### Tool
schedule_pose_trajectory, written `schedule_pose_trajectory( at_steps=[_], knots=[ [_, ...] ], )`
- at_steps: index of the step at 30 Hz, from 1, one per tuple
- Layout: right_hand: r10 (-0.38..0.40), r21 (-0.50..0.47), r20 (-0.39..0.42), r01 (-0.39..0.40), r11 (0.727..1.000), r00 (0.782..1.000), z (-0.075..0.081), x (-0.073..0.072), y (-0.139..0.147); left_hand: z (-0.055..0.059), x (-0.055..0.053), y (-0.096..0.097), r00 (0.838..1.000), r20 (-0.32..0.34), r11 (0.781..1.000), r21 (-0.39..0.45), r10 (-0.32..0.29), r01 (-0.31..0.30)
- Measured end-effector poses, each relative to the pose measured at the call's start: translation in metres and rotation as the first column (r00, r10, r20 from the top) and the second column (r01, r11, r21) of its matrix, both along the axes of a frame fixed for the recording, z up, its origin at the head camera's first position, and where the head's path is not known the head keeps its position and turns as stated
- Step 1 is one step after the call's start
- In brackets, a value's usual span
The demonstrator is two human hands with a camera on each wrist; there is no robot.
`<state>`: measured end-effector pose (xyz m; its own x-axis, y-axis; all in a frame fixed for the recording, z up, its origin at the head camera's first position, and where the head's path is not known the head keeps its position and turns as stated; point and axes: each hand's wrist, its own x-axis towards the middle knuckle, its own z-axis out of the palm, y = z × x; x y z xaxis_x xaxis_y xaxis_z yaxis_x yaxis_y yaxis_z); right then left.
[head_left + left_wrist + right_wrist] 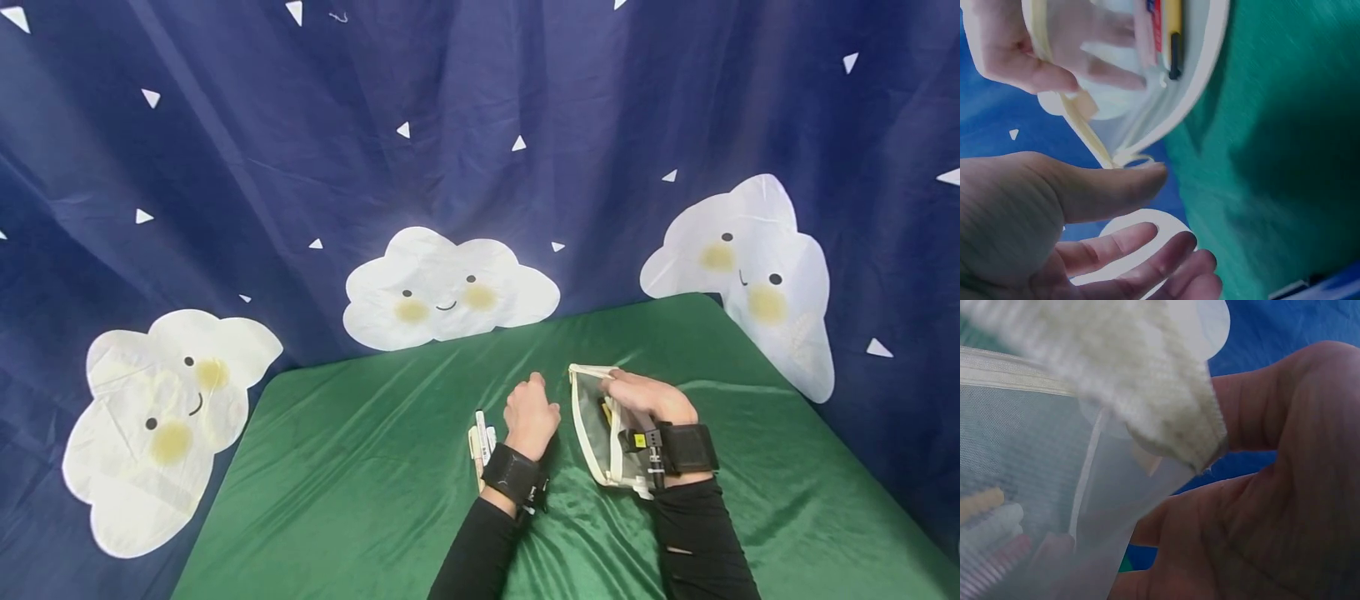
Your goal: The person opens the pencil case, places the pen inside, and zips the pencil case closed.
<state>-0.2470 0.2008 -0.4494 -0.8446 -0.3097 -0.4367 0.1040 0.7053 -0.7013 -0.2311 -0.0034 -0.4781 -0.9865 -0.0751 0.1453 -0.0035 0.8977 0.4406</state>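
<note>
A see-through zip pouch [579, 421] with cream edging stands tilted on the green cloth. My right hand [652, 396] pinches its top edge, the thumb on one side and fingers behind the clear wall, as the left wrist view shows. Inside the pouch lie a yellow pen [1174, 31] with a black clip and a red-and-pink stick-like item [1152, 28]. My left hand [531, 417] hovers left of the pouch, its thumb apart from its loosely bent fingers, and holds nothing. Beside its wrist lie several pens [482, 437], white and pale yellow, partly hidden by the wristband.
The green cloth [337, 483] covers the table, wrinkled near the pouch. Behind it hangs a dark blue curtain [465, 183] with white clouds and small triangles. Each wrist wears a black band with a camera.
</note>
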Motion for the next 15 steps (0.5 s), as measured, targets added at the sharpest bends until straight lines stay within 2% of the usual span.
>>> schedule_pose_trajectory(
  at_steps=[6, 12, 15],
  knots=[
    [0.004, 0.021, -0.033, -0.004, 1.0, 0.999, 0.001, 0.001, 0.0, -0.006, -0.003, -0.009, 0.996, 0.091, 1.0, -0.016, 0.028, -0.026],
    [0.033, 0.027, -0.014, -0.032, 0.999, 0.999, -0.001, -0.003, -0.001, -0.01, 0.0, -0.014, 1.0, 0.03, 0.999, 0.044, -0.003, 0.002],
    [0.042, 0.032, -0.017, -0.042, 0.999, 0.999, -0.001, -0.004, -0.001, -0.012, -0.001, -0.016, 1.0, 0.009, 1.0, 0.02, 0.016, -0.016]
  ],
)
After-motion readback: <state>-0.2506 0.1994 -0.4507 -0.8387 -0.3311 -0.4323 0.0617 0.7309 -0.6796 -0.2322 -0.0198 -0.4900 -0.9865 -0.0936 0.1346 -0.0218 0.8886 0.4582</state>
